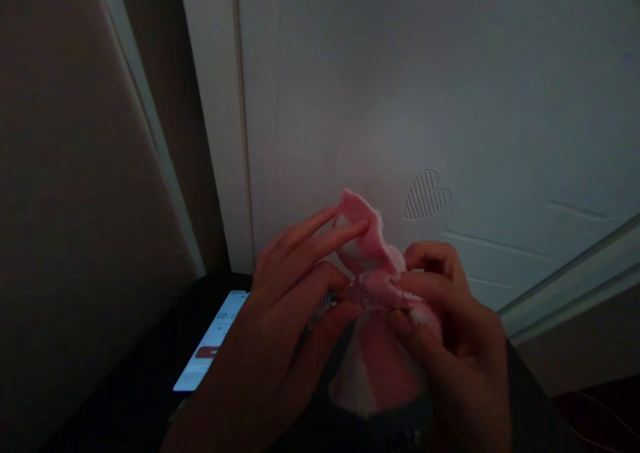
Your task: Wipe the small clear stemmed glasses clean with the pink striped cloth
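Observation:
A soft pink-and-white piece of fabric (385, 366) is held up in front of me, gathered at its middle. Its upper edge flares toward the white panel, while the lower part hangs down in a fan. My left hand (280, 313) pinches the gathered middle between thumb and index finger, its other fingers stretched along the upper part. From the other side, my right hand (465, 333) grips the gather with thumb and fingertips. Something thin, pale and shiny shows at the pinch; the dim light hides what it is.
A lit phone (200, 366) with a timer-like display lies on the dark surface (125, 386) at the left, partly behind my left hand. Close behind my hands stands a white panel (350, 93) with an embossed striped heart (427, 196). A thin cable shows at lower right.

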`<state>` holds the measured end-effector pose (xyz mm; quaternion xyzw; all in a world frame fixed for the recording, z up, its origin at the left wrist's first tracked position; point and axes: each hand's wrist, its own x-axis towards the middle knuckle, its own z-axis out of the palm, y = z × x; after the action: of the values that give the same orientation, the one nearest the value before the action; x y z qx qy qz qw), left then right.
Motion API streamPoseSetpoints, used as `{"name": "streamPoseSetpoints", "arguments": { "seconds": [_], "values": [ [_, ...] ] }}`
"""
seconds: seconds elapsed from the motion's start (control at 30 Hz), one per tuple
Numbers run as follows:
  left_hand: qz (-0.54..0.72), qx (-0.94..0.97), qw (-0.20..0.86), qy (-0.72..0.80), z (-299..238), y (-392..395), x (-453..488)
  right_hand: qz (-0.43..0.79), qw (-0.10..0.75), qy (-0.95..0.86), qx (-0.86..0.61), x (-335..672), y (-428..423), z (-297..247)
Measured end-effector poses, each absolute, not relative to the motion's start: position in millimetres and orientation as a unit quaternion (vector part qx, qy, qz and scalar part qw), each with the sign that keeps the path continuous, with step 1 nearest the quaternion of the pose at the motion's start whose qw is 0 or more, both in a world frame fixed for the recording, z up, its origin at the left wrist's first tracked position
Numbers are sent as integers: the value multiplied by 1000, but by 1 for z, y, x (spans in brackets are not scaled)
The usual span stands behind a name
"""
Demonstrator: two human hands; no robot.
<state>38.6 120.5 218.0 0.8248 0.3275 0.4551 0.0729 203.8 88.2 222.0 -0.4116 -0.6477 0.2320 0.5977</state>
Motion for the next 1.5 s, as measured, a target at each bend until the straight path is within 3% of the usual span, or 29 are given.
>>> {"name": "streamPoseSetpoints", "arguments": {
  "seconds": [0.1,0.4,0.67,1.0,1.5],
  "values": [
    [460,826,85,315,217,119,35,187,579,-682,-407,203,87,226],
    [420,810,224,343,216,118,31,214,557,-713,-368,207,87,225],
    [478,796,111,354,217,126,31,212,530,-707,-417,204,88,224],
    [479,799,49,361,210,131,39,251,505,-698,-441,206,88,227],
    [473,807,107,336,218,117,30,272,527,-713,-373,217,86,224]
  ]
}}
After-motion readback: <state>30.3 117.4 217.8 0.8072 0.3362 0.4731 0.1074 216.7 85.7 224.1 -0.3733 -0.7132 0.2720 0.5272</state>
